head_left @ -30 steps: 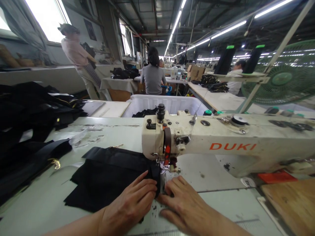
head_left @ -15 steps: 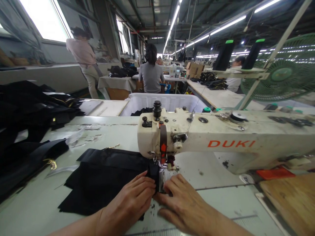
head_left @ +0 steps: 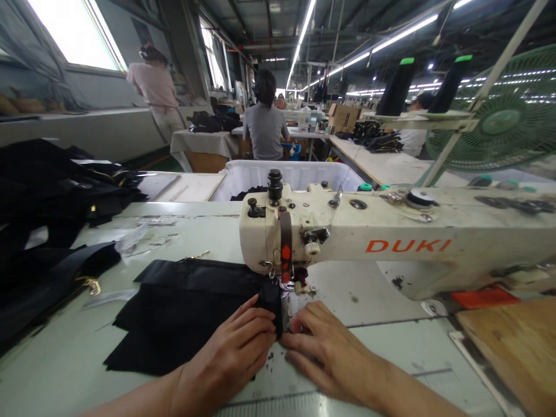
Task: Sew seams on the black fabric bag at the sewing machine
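Layered black fabric (head_left: 182, 315) lies on the pale sewing table (head_left: 69, 359), its right end running under the presser foot (head_left: 289, 286) of a white DUKI sewing machine (head_left: 408, 246). My left hand (head_left: 230, 347) presses and pinches the fabric just left of the foot. My right hand (head_left: 330, 353) sits to the right with fingers spread, its fingertips at the fabric's edge on a pale strip beside the foot. The needle area is partly hidden by the machine head.
A heap of black pieces with gold hardware (head_left: 52, 197) lies at the left. Behind the machine stands a white bin (head_left: 286, 176). A wooden board (head_left: 512, 353) sits at the right, and a green fan (head_left: 499, 116) stands behind the machine arm. Co-workers (head_left: 264, 119) work further back.
The view has tilted, so the machine sits higher and further left. Both hands stay by the presser foot. The person at the window has turned toward the wall.
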Motion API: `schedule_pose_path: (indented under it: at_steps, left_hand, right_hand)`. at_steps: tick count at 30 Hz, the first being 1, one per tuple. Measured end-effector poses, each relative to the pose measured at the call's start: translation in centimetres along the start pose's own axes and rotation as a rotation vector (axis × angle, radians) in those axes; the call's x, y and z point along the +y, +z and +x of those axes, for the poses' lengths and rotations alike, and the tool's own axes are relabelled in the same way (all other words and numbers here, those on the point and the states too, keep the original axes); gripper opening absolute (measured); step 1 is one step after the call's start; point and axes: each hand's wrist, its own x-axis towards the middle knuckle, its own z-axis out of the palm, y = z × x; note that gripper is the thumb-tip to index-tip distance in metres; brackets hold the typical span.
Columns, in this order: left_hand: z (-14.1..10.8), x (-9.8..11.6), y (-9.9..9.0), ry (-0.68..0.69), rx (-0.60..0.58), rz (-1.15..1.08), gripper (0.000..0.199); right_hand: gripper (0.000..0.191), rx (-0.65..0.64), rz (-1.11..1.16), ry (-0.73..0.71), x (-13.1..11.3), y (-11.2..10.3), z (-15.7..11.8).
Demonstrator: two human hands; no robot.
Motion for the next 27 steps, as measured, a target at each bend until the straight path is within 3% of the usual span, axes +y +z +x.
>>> schedule_pose_path:
  at_steps: [6,10,15,18,23,27]
  left_hand:
    - [0.0,-0.1,-0.1,-0.015,-0.065,-0.024,0.017]
    - [0.1,-0.1,-0.1,-0.036,-0.029,-0.023,0.015]
    - [0.3,0.4,-0.2,0.063,0.079,0.086,0.016]
    - [0.1,0.2,0.2,0.106,0.037,0.077,0.018]
    - [-0.1,-0.4,1.3,0.058,0.005,-0.005,0.016]
    - [-0.1,-0.4,0.8,0.033,-0.011,-0.031,0.019]
  right_hand:
    - [0.019,0.046,0.02,-0.036,0.1,0.0,-0.1]
    - [0.019,0.048,-0.001,-0.048,0.1,0.1,-0.1]
    - [0.016,0.044,-0.043,-0.081,0.0,0.1,0.0]
    - [0.016,0.039,-0.063,-0.094,0.0,0.1,-0.1]
    - [0.018,0.034,-0.071,-0.08,0.1,0.2,-0.1]
    - [0.019,0.025,-0.053,-0.082,0.2,0.2,-0.3]
